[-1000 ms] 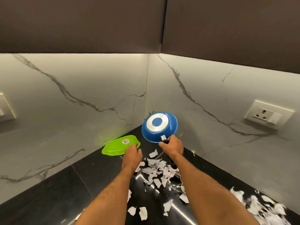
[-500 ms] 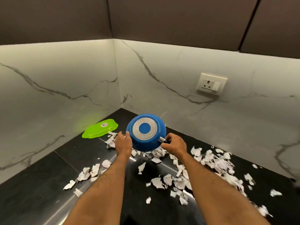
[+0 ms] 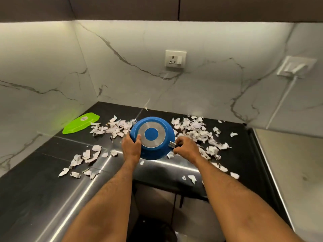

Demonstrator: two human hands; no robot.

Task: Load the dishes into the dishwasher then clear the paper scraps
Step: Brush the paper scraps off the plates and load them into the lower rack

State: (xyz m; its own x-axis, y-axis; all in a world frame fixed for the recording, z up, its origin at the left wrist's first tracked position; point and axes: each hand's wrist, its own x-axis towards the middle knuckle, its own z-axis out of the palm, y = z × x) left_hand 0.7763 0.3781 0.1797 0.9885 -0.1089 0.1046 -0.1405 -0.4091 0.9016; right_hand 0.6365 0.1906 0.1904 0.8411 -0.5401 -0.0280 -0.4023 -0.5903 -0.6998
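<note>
A blue pan (image 3: 158, 123) is held above the black counter with its underside, a silver disc with a blue centre, facing me. My left hand (image 3: 131, 147) grips its left rim, thumb on the base. My right hand (image 3: 186, 148) is curled round the pan's handle by the metal ferrule. A green leaf-shaped plate (image 3: 81, 122) lies on the counter at the back left, near the wall. White paper scraps (image 3: 195, 130) are strewn over the counter on both sides of the pan. No dishwasher is in view.
The black counter (image 3: 43, 189) runs into a corner of marble walls. A wall socket (image 3: 175, 58) sits above the counter, a second white plate with a cable (image 3: 295, 67) to the right. The counter's right edge (image 3: 258, 154) drops to a pale surface. Dark cabinets hang overhead.
The pan has come lower and nearer, away from the corner. My left hand left the green plate and took the pan's rim. The view has swung right.
</note>
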